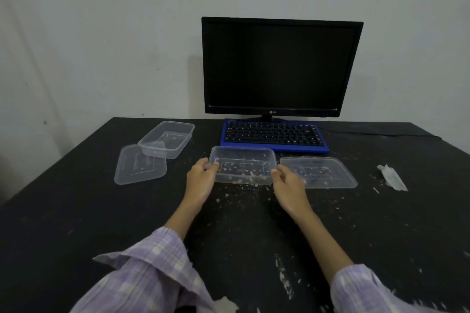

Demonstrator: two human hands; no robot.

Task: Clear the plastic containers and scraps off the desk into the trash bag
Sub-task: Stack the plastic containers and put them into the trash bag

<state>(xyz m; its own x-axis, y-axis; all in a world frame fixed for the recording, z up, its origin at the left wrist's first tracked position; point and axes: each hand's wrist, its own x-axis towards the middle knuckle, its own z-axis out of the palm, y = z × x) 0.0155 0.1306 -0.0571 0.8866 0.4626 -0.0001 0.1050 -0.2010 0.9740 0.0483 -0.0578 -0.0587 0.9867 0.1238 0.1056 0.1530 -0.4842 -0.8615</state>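
A clear plastic container (243,165) with food bits inside sits on the black desk (76,211) in front of the keyboard. My left hand (202,178) pinches its left rim. My right hand (288,185) lies against its right end with curled fingers; whether it grips the wall is unclear. A clear lid (320,171) lies flat just right of it. At the left, a second clear container (167,138) rests partly on another lid (140,166). Pale scraps (241,192) are scattered over the desk. A crumpled white wrapper (391,176) lies at the right. No trash bag is in view.
A dark monitor (281,66) stands at the back against the wall, with a blue keyboard (273,134) right behind the middle container. A cable (381,133) runs off to the right. The desk's left edge slants close to the left containers.
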